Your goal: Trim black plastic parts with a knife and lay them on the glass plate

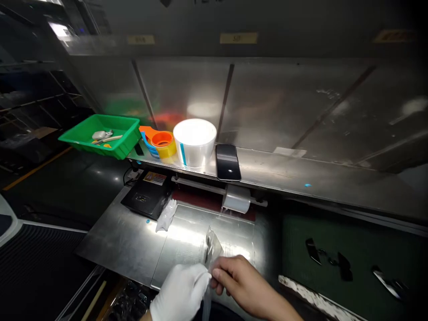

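Observation:
My left hand (pixel 182 292), in a white glove, is closed with its fingertips pinched at the lower edge of a piece of clear plastic film (pixel 213 246). Bare, my right hand (pixel 236 281) grips the same film between thumb and fingers, right beside the left fingertips. The film stands up above both hands and catches the light; whether anything is inside it I cannot tell. Below the hands, a strip of it seems to hang down. Under them lies the metal worktop (pixel 133 240), with a crumpled white glove (pixel 166 216) farther back.
On the shelf sit a green tray (pixel 123 145) with small items, a tape dispenser (pixel 163 145), a white tub (pixel 197 149) and a phone (pixel 228 162). Beneath are a black box (pixel 145 195) and a roll (pixel 236 199) on a rod. Dark parts (pixel 344 266) lie on the green belt (pixel 294 240).

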Action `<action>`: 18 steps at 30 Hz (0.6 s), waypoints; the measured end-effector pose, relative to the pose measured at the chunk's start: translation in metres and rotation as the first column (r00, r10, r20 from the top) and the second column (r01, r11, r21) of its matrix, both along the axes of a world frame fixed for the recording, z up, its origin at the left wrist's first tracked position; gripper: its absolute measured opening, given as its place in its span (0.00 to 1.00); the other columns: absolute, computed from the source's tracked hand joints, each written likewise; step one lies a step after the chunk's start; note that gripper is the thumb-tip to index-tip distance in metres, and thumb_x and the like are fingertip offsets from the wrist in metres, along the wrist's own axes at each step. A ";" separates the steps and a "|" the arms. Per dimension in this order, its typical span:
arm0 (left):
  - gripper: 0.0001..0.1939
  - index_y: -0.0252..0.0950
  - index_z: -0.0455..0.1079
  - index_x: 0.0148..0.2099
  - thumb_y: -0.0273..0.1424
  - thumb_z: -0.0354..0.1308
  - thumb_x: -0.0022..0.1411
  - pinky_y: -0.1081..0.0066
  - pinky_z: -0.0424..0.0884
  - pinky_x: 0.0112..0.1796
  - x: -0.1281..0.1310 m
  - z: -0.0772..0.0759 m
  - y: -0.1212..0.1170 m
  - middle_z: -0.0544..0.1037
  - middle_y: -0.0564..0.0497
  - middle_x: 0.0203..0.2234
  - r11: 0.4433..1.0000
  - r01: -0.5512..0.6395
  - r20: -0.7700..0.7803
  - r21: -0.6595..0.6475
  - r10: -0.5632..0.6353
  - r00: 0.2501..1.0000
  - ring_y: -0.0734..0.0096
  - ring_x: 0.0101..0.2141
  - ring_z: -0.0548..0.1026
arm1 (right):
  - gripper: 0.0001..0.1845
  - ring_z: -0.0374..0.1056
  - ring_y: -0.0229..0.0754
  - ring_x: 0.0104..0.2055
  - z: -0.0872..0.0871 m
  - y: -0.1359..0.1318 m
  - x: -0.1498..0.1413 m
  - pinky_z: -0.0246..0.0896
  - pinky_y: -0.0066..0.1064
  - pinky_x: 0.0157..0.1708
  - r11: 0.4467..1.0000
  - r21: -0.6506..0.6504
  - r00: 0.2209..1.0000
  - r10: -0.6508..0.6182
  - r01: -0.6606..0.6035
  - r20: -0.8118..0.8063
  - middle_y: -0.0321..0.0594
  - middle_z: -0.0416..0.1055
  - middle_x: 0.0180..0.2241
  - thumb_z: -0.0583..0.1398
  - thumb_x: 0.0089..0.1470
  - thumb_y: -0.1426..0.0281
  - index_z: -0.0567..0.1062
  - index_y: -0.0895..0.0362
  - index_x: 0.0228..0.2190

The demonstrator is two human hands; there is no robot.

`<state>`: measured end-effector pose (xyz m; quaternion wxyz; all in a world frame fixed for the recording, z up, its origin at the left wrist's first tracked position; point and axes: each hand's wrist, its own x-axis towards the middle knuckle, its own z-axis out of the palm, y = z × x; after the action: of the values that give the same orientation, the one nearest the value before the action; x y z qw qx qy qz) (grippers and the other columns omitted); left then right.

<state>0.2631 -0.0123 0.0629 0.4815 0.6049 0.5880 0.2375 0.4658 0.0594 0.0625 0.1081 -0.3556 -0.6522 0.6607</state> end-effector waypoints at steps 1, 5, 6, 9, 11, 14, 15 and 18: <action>0.19 0.39 0.73 0.32 0.35 0.48 0.74 0.67 0.62 0.31 0.000 0.001 0.000 0.79 0.52 0.26 1.000 -0.006 0.004 0.001 0.006 1.000 0.67 0.28 0.74 | 0.18 0.76 0.42 0.33 0.001 0.000 0.002 0.67 0.30 0.35 1.000 -0.024 1.000 0.000 0.000 -0.009 0.43 0.81 0.32 0.56 0.69 0.63 0.80 0.59 0.34; 0.23 0.40 0.67 0.31 0.41 0.42 0.77 0.68 0.63 0.31 0.011 0.003 0.001 0.75 0.54 0.25 0.999 -0.029 0.049 -0.022 0.030 0.998 0.68 0.27 0.71 | 0.15 0.78 0.42 0.34 -0.004 -0.005 0.011 0.69 0.28 0.30 0.989 -0.148 0.998 -0.022 0.013 -0.054 0.44 0.82 0.37 0.55 0.67 0.64 0.79 0.59 0.38; 0.22 0.40 0.68 0.32 0.42 0.44 0.76 0.68 0.65 0.32 0.017 0.005 0.000 0.76 0.54 0.26 0.999 -0.026 0.057 -0.033 0.028 0.998 0.67 0.29 0.72 | 0.14 0.78 0.41 0.33 -0.006 -0.007 0.015 0.69 0.28 0.30 0.988 -0.152 0.998 -0.031 0.022 -0.052 0.43 0.82 0.36 0.56 0.66 0.65 0.80 0.59 0.38; 0.09 0.40 0.71 0.37 0.39 0.58 0.68 0.70 0.67 0.33 0.034 0.012 -0.001 0.79 0.55 0.29 0.998 -0.010 0.031 -0.063 0.012 0.999 0.67 0.31 0.75 | 0.10 0.74 0.39 0.32 -0.012 -0.014 0.024 0.66 0.26 0.31 0.994 -0.084 0.998 -0.068 0.066 -0.018 0.39 0.79 0.32 0.61 0.61 0.66 0.82 0.59 0.36; 0.05 0.41 0.73 0.38 0.36 0.62 0.65 0.70 0.66 0.33 0.044 0.016 -0.003 0.80 0.56 0.30 0.998 0.013 0.006 -0.068 -0.013 1.000 0.67 0.31 0.75 | 0.11 0.71 0.37 0.30 -0.013 -0.020 0.030 0.62 0.25 0.29 0.995 -0.007 0.994 -0.104 0.104 0.021 0.37 0.77 0.29 0.62 0.61 0.66 0.82 0.59 0.35; 0.15 0.41 0.70 0.33 0.40 0.51 0.72 0.69 0.65 0.32 0.052 0.015 -0.010 0.78 0.55 0.28 0.997 0.065 0.001 -0.048 -0.065 0.998 0.67 0.29 0.72 | 0.12 0.67 0.35 0.28 -0.010 -0.029 0.035 0.58 0.23 0.27 0.984 0.123 0.985 -0.142 0.130 0.095 0.34 0.73 0.25 0.57 0.63 0.69 0.79 0.58 0.31; 0.19 0.41 0.68 0.31 0.42 0.48 0.74 0.68 0.64 0.31 0.053 0.012 -0.013 0.76 0.55 0.26 0.996 0.075 -0.003 -0.040 -0.075 0.997 0.67 0.28 0.71 | 0.12 0.66 0.34 0.28 -0.008 -0.031 0.037 0.58 0.23 0.28 0.976 0.174 0.981 -0.150 0.127 0.125 0.32 0.72 0.25 0.57 0.62 0.71 0.79 0.58 0.30; 0.24 0.41 0.61 0.27 0.46 0.44 0.74 0.68 0.60 0.26 0.053 -0.002 -0.019 0.69 0.55 0.20 1.000 0.024 -0.131 0.016 -0.021 0.991 0.68 0.23 0.66 | 0.07 0.64 0.34 0.27 -0.004 -0.029 0.050 0.55 0.23 0.28 0.940 0.330 0.953 -0.176 0.089 0.244 0.29 0.70 0.23 0.60 0.55 0.73 0.77 0.56 0.26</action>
<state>0.3160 -0.0313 0.0613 0.4394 0.6299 0.6094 0.1971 0.5154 0.0301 0.0585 0.1183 -0.4641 -0.7322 0.4842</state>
